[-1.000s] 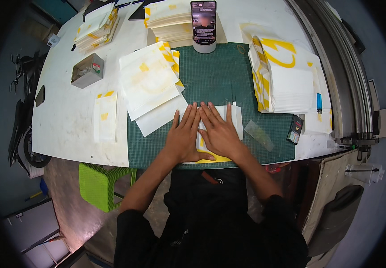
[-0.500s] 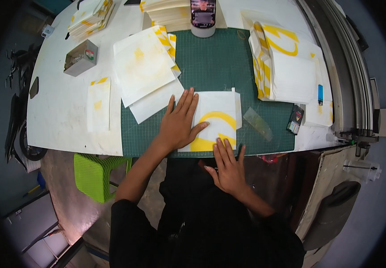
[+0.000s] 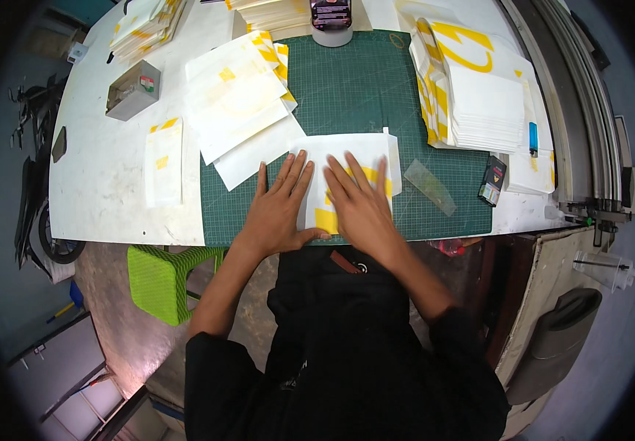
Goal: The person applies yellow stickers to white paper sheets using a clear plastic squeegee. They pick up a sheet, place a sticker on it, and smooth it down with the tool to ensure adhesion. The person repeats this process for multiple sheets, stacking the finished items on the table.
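A white paper piece with yellow print (image 3: 316, 145), folded flat, lies at the near edge of the green cutting mat (image 3: 339, 81). My left hand (image 3: 277, 209) rests palm down along its left side, fingers stretched out and thumb toward the near edge. Over its middle and right part lies my right hand (image 3: 361, 209), flat with spread fingers, covering much of the yellow print. The fingertips of the right hand are slightly blurred. Neither hand grips anything. A narrow flap sticks out at the paper's right side.
Loose white sheets (image 3: 233, 103) overlap the mat's left side. A thick stack of folded paper (image 3: 483, 95) stands at right, near a blue lighter (image 3: 533, 138), a small black box (image 3: 492, 180) and a translucent strip (image 3: 430, 187). Farther off are a phone (image 3: 331, 13) and a grey box (image 3: 134, 92).
My right hand has moved up from the paper's near edge onto its middle. My left hand has slid left and toward me. The view has shifted slightly.
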Demonstrator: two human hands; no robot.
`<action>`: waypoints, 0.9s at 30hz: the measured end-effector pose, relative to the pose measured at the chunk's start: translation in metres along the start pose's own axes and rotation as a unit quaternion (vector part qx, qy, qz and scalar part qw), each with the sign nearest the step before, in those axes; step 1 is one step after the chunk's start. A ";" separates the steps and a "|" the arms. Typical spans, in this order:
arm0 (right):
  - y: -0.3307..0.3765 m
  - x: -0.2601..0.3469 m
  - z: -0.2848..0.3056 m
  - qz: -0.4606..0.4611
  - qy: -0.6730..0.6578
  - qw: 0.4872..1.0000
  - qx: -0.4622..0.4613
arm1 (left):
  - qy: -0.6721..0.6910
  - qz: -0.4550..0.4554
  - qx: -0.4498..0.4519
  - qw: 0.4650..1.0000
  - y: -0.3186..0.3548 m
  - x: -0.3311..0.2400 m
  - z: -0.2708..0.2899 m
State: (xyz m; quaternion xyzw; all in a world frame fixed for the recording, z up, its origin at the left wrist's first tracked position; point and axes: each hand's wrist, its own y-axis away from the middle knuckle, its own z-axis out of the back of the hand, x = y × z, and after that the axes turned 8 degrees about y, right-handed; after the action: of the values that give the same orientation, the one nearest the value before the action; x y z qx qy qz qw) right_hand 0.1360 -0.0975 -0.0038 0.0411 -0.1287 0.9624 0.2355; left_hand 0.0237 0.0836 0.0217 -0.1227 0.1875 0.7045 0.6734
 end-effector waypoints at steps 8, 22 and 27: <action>-0.023 -0.039 -0.011 -0.032 0.029 0.999 0.013 | -0.006 0.028 0.002 1.000 -0.001 -0.008 0.008; 0.106 -0.089 0.033 -0.345 -0.036 0.936 -0.055 | 0.025 -0.041 -0.085 0.995 -0.001 -0.041 -0.015; 0.092 -0.086 0.046 -0.380 -0.061 0.923 -0.024 | 0.048 -0.061 -0.050 0.996 0.012 -0.065 -0.047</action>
State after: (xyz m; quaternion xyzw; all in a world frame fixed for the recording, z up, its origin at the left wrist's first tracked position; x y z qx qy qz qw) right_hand 0.1705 -0.2261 0.0071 0.1404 -0.1403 0.7928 0.5762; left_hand 0.0125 0.0045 0.0080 -0.2007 0.1764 0.6638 0.6986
